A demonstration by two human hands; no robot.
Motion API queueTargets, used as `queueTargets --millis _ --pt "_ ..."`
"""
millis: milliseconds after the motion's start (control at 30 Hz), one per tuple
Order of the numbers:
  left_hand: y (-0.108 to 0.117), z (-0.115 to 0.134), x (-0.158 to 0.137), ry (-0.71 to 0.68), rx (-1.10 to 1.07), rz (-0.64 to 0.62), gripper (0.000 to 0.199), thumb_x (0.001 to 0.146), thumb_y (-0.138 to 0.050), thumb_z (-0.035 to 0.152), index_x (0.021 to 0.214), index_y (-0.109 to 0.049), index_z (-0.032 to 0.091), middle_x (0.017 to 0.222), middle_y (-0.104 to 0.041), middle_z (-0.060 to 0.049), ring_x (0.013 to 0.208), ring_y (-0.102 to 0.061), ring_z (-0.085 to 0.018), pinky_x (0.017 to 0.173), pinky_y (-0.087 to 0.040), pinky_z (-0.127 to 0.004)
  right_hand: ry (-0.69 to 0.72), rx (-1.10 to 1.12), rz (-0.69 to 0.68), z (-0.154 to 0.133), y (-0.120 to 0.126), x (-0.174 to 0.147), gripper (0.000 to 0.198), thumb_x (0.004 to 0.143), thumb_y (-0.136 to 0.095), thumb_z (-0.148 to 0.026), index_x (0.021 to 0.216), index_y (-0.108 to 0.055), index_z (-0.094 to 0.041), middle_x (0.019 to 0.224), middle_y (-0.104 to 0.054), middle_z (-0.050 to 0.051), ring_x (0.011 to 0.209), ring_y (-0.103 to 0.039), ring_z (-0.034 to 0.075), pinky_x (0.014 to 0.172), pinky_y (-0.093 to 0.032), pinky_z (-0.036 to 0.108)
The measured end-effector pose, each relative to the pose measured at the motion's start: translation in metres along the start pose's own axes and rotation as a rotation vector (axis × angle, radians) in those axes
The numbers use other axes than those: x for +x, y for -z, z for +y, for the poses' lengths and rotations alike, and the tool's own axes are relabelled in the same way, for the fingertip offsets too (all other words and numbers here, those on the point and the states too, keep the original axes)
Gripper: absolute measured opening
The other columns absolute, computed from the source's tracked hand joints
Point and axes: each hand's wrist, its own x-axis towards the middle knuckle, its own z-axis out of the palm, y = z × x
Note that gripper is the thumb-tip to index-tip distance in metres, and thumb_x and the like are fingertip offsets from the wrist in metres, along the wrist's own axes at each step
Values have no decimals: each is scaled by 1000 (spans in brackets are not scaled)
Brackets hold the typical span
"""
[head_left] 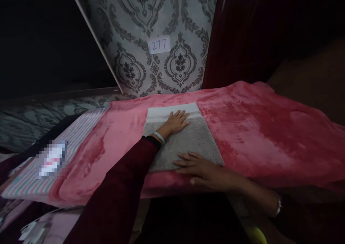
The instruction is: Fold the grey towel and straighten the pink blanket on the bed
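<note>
A grey towel (195,138) with a white band along its far end lies flat, apparently folded, on a pink plush blanket (250,129). My left hand (177,121) rests on the towel's far part, fingers spread over the white and grey stripes. Over the near right edge of the same towel, my right hand (202,170) is laid flat with its fingers apart and pointing left. Neither hand grips anything. A bracelet shows at each wrist, and a dark red sleeve covers my left arm.
Behind the blanket stands a wall with patterned wallpaper (180,62) and a paper label (159,44) reading 277. A large dark screen (54,39) is at the left. Striped cloth (83,129) lies left of the blanket, with a white plug or adapter (35,231) below it.
</note>
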Motion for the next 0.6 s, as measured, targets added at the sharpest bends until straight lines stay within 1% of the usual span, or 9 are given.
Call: queueTargets --millis 33,100,167,200,233,300,400,500,600 --pt "0 1 -7 15 1 0 65 103 -37 55 162 -35 28 172 -25 -11 159 -20 -35 126 -15 -65 -10 48 69 2 7 -2 53 107 -43 -53 154 -52 -29 159 -46 5 152 -35 25 125 -28 52" --pt "-2 7 -24 -39 3 6 68 102 -40 58 163 -33 27 173 -23 -12 160 -16 -35 126 -12 -65 -70 73 279 15 27 0 55 107 -39 -55 153 -52 -28 156 -51 6 145 -46 25 121 -37 52" --pt "-5 17 -43 -144 -6 5 71 101 -41 61 163 -31 28 173 -21 -12 161 -13 -34 127 -9 -64 -134 7 468 39 51 12 55 107 -36 -53 154 -51 -29 156 -50 5 146 -45 26 122 -35 55" --pt "-7 24 -52 -186 -13 -5 73 100 -41 64 163 -31 29 173 -21 -11 161 -12 -34 127 -8 -64 -149 -35 506 54 61 21 55 107 -35 -52 154 -51 -29 157 -50 5 148 -42 26 123 -31 56" --pt "-10 32 -61 -216 -17 -19 74 99 -41 66 163 -32 30 174 -21 -11 161 -12 -34 126 -9 -64 -163 -74 516 70 70 32 55 107 -33 -51 155 -50 -29 158 -48 4 150 -38 25 125 -28 56" --pt "-14 51 -78 -253 -15 -44 76 98 -43 68 163 -33 30 173 -21 -12 161 -12 -37 125 -9 -67 -209 -161 450 100 79 54 56 106 -32 -48 155 -50 -27 160 -46 4 153 -33 25 125 -26 55" --pt "-21 78 -106 -321 -21 -45 75 99 -44 65 163 -34 27 172 -22 -14 160 -14 -39 124 -13 -69 -300 -347 306 131 73 76 55 106 -35 -44 155 -48 -25 163 -39 7 154 -29 30 123 -27 60" --pt "-27 100 -139 -372 -72 -8 71 101 -46 59 162 -35 25 171 -26 -14 159 -19 -36 127 -15 -64 -320 -502 267 142 58 78 58 106 -35 -44 161 -40 -26 168 -29 8 155 -25 34 121 -27 64" --pt "-28 113 -165 -365 -162 22 66 102 -48 53 159 -39 21 170 -30 -14 159 -22 -32 129 -15 -58 -333 -555 239 142 54 73 59 107 -32 -45 163 -36 -26 169 -25 8 156 -23 33 122 -27 61"
